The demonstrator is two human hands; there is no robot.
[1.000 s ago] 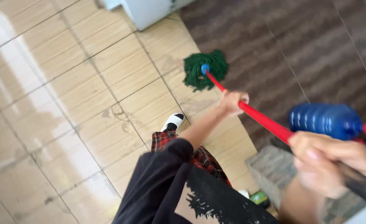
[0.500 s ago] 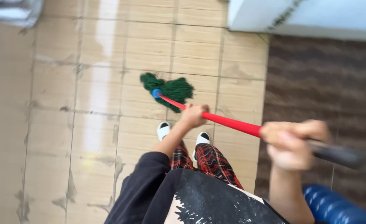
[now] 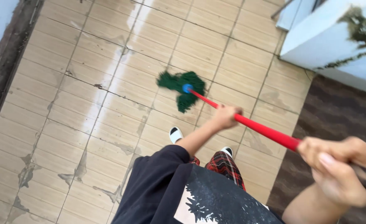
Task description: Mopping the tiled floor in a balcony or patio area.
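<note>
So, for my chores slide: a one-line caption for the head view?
Both hands, left hand and right hand, grip a red-handled mop on the tiled floor.

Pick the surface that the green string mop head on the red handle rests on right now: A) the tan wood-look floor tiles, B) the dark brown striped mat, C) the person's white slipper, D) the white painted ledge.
A: the green string mop head lies flat on the tan wood-look floor tiles, well away from the dark brown striped mat, with the left hand and right hand gripping the red handle.
</note>
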